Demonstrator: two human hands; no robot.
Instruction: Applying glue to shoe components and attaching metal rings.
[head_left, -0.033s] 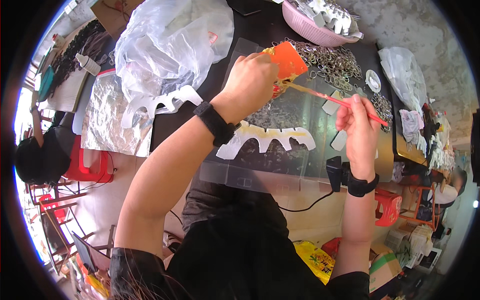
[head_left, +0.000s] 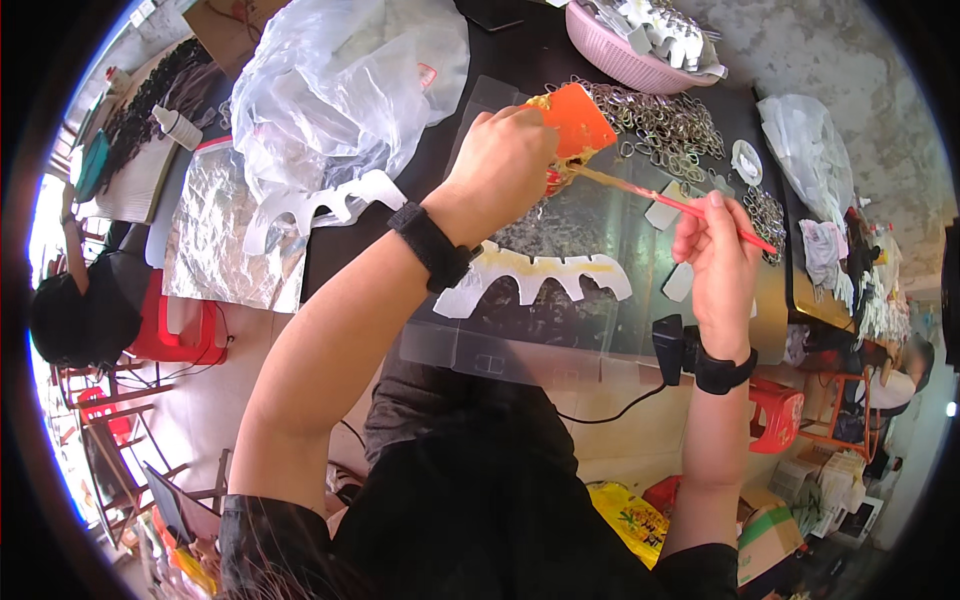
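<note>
The left hand (head_left: 505, 165) has its grip closed on an orange container (head_left: 578, 120), tilted and smeared with yellow glue along its upper edge, held above the clear plastic sheet (head_left: 520, 345) that covers this part of the counter (head_left: 350, 250). The right hand (head_left: 718, 250) pinches a thin red brush (head_left: 665, 198) between thumb and fingers, its grip closed on the handle, with the tip reaching toward ten o'clock until it meets the lower lip of the container. Set against the earlier picture nothing has visibly shifted: both hands, the container and the brush hold the same places, so the brush seems to be still at the container, loading or wiping, not yet down on the work. Just below the two hands, at six o'clock from the container, lies a white scalloped card piece (head_left: 545, 275) flat on the plastic sheet, with a yellow glue streak along its upper edge; judged from that, part of it is already coated. Both wrists wear black bands. At nine o'clock from the left hand a second white scalloped piece (head_left: 320, 205) lies on a sheet of silver foil (head_left: 215, 240), and a crumpled clear plastic bag (head_left: 340, 80) sits above it. At one o'clock a heap of small metal rings (head_left: 665, 125) spreads over the counter, and beyond it a pink basket (head_left: 625, 55) holds more white cut-outs.
</note>
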